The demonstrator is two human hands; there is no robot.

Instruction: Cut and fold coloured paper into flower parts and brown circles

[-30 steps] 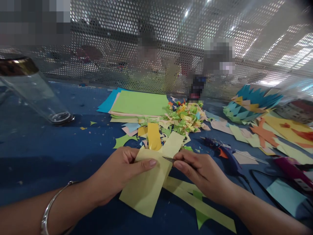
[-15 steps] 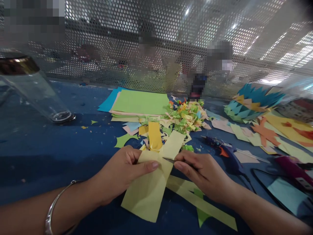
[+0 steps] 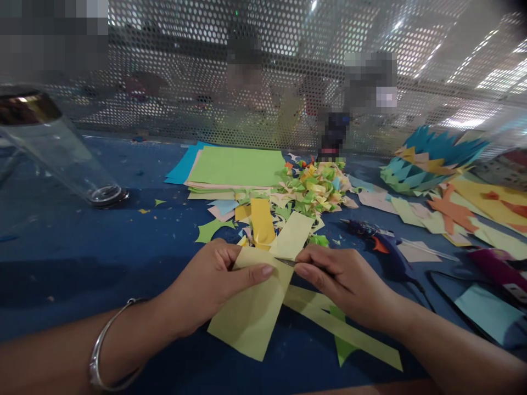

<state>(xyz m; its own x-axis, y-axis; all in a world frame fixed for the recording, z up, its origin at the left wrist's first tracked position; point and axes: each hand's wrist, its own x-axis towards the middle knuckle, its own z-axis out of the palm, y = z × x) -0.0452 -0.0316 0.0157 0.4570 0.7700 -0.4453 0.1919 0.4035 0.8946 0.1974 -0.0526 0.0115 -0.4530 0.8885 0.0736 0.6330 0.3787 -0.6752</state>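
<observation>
A pale yellow sheet of paper (image 3: 253, 315) slants upward between my hands. My left hand (image 3: 222, 285) is closed on its left edge, thumb flat on top and fingers underneath. In my right hand (image 3: 337, 280) is a thin pointed metal blade (image 3: 285, 261), its handle hidden by my fingers. The blade lies across the sheet, its tip close to my left thumb. Beyond the blade extends a pale yellow strip (image 3: 293, 233); whether it is still joined to the sheet, I cannot tell. An orange-yellow strip (image 3: 262, 222) lies just behind.
Behind are stacked coloured sheets (image 3: 242, 165) and a heap of paper scraps (image 3: 319, 189). Rightward lie a blue glue gun (image 3: 391, 252), a purple tool (image 3: 496, 271) with a black cord, and a spiky paper crown (image 3: 430, 164). A clear bottle (image 3: 61, 159) stands left. A perforated metal screen (image 3: 185, 71) rises behind.
The blade has turned slightly, and its tip now sits nearer the sheet's upper end. My left thumb has slid a little to the right. Both hands keep their hold.
</observation>
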